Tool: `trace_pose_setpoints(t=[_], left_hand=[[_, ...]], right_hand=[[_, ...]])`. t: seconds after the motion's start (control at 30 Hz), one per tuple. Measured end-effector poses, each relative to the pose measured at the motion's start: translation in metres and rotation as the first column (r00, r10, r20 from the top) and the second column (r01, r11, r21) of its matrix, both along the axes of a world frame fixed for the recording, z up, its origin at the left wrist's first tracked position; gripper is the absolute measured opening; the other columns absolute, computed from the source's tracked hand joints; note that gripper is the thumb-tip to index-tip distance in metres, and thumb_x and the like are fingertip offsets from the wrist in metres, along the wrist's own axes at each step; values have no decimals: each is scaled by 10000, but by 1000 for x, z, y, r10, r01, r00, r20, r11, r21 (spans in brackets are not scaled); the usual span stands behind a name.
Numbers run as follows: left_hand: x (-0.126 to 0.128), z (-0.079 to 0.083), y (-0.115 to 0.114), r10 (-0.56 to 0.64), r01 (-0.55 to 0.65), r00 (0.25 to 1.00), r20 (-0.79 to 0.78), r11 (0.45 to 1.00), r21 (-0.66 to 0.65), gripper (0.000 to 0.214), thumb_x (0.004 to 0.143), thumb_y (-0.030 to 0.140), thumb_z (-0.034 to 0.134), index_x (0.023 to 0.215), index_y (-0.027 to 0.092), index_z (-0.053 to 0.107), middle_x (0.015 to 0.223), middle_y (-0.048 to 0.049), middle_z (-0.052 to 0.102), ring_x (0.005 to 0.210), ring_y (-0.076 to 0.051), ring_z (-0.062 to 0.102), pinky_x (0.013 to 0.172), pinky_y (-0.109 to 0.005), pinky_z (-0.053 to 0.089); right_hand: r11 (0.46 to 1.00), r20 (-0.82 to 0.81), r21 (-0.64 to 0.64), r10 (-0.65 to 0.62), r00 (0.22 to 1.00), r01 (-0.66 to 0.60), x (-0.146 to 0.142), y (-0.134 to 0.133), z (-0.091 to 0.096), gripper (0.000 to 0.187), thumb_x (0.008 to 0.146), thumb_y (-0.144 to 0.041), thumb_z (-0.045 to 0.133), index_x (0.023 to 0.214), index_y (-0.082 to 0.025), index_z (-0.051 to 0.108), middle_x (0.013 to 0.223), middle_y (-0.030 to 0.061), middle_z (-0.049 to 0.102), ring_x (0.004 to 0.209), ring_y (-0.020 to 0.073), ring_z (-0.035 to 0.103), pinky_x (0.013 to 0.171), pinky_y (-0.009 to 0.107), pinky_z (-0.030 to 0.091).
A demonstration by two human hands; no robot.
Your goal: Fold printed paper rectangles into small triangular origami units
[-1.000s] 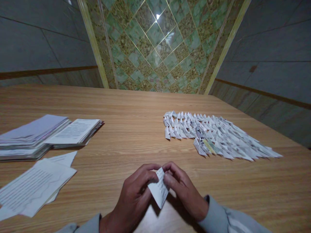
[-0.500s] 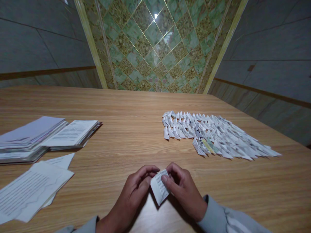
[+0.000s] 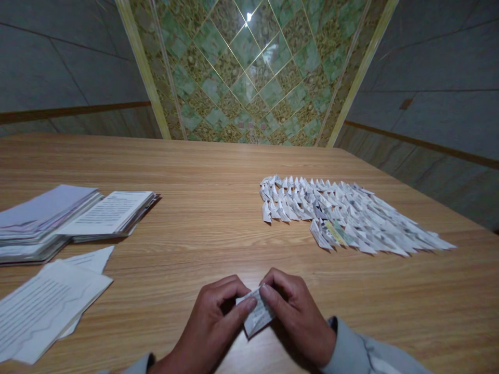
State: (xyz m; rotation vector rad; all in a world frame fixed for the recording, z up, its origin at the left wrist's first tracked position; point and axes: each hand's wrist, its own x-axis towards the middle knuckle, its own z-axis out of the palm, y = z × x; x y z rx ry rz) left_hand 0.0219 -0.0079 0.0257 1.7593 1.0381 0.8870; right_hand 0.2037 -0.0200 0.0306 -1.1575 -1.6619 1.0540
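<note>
A small folded piece of printed paper (image 3: 260,318) is held between both hands, just above the near part of the table. My left hand (image 3: 218,311) pinches its left side, with the thumb lying across the front. On the upper right edge, my right hand (image 3: 296,311) grips it between thumb and fingers. The fingertips behind the paper are hidden. Beyond my right hand, several rows of folded paper boats (image 3: 343,218) stand close together on the table.
On the left lie a stack of papers (image 3: 47,208) and a smaller pile of printed sheets (image 3: 113,210). Nearer, loose lined sheets (image 3: 50,301) overlap. The wooden table (image 3: 202,171) reaches back toward a tiled wall (image 3: 249,72).
My left thumb has moved onto the front of the folded paper. The paper has turned in my hands, and my right thumb has shifted up to its top edge.
</note>
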Motion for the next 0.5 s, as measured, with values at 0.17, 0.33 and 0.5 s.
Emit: trace_pose_setpoints(t=[0.17,0.33,0.5], left_hand=[[-1,2,0,-16,16,1000,-7,1000,-17,290,907,367,580,718,180,696,664,-21,636,634,-158,579,599,-241,409],[-1,1,1,23,-23,999,-22,999,-28,218,892,333,583,794,182,707,714,-31,670,664,-173,605,616,-249,434],[-2,3,2,3,-3,1000,3,1000,-20,237,912,329,570,779,181,698,717,-27,677,681,-168,616,643,-241,443]], right_hand=[[1000,13,-4,-12,1000,12,2,1,-1,346,946,-411,491,698,-175,539,615,-34,484,592,114,445,556,232,319],[998,56,17,-63,996,63,4,0,-2,329,943,-395,481,702,-176,533,608,-35,476,579,115,437,542,235,309],[999,90,30,-17,996,14,3,0,-1,275,944,-366,495,762,-175,574,639,-34,503,602,115,465,565,232,322]])
